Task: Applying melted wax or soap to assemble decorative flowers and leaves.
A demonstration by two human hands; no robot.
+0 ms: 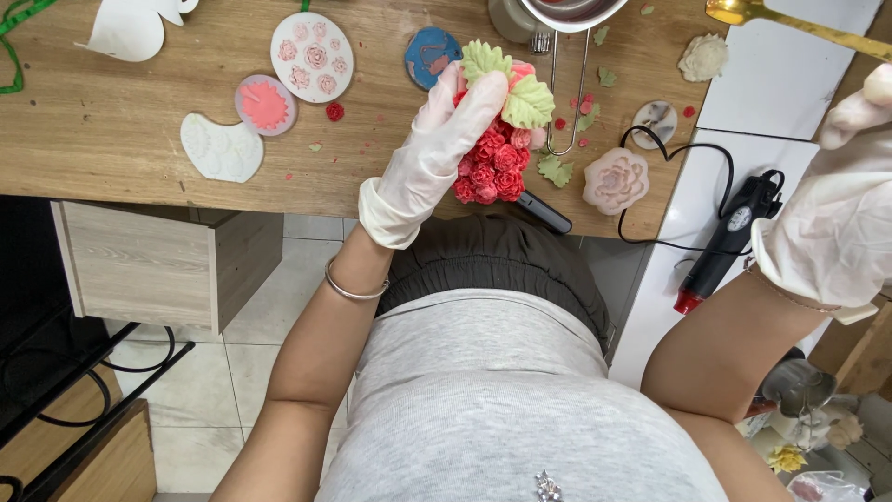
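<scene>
the round pink mould [312, 56] is holding small rose shapes. the left hand [441, 144] is grasping the red rose cluster [492, 167]; the right hand [836, 218] is hanging clenched, i think, over the counter [111, 121].

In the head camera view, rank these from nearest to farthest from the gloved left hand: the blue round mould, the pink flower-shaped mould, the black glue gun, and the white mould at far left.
From the left hand:
1. Blue round mould, just above the fingers.
2. Pink flower-shaped mould, to the right on the wooden table.
3. White mould, to the left, a little farther.
4. Black glue gun, far right on the white surface.
</scene>
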